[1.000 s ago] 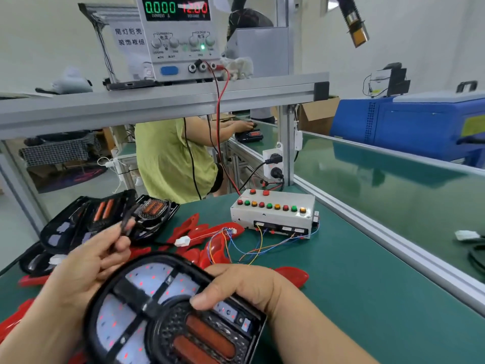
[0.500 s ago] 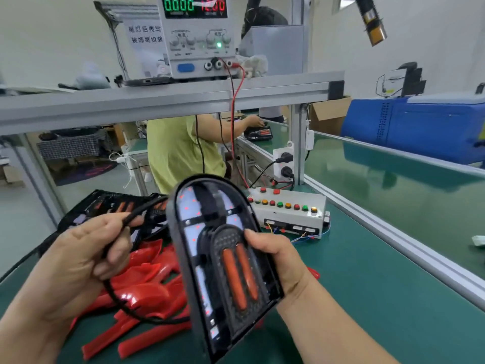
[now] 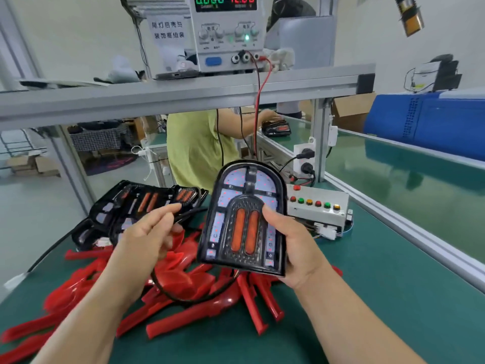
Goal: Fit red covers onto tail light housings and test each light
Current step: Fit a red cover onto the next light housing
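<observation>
Housing [image 3: 244, 222] in your right hand [image 3: 296, 248]: glossy black plastic rim, pale matt inserts, two orange translucent lenses in dimpled surround. Cable [image 3: 189, 216] in your left hand [image 3: 147, 237]: smooth black sheath, probably rubber. Red covers [image 3: 183, 292] below your hands: shiny translucent plastic, smooth. Bench mat [image 3: 393, 298]: green, matt, faintly textured. Frame rail [image 3: 183, 93] above you: grey aluminium, grooved, dull sheen. Control box [image 3: 320, 214]: white painted casing, satin. Carton [image 3: 351, 109] behind: plain brown cardboard.
</observation>
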